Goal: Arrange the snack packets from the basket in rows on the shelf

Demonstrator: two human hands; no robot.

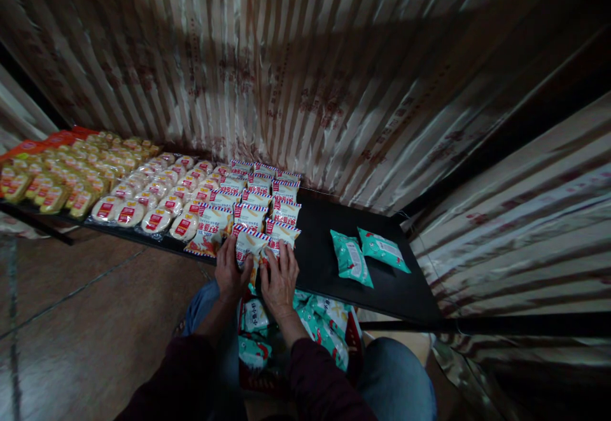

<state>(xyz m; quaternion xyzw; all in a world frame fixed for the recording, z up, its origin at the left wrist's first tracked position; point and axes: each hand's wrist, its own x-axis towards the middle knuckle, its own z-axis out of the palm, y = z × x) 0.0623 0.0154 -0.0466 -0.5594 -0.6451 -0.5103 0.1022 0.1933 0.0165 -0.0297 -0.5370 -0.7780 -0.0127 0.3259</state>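
Note:
My left hand (231,272) grips the left side of a white snack packet (250,243) with a striped top edge and red print, at the front edge of the black shelf. On the packet's right side, my right hand (280,278) closes in with bent fingers, its fingertips also against the neighbouring packet (282,233). Behind both hands, similar white packets (250,215) lie in overlapping rows. Below my forearms, an open box (354,338) between my knees holds several teal snack packets (324,335).
Two teal packets (352,258) lie apart on the black shelf (315,236) to the right. Further left are rows of round white wrapped cakes (156,219) and yellow packs (52,198). A striped curtain (267,90) hangs behind; a dark metal bar (515,324) runs right.

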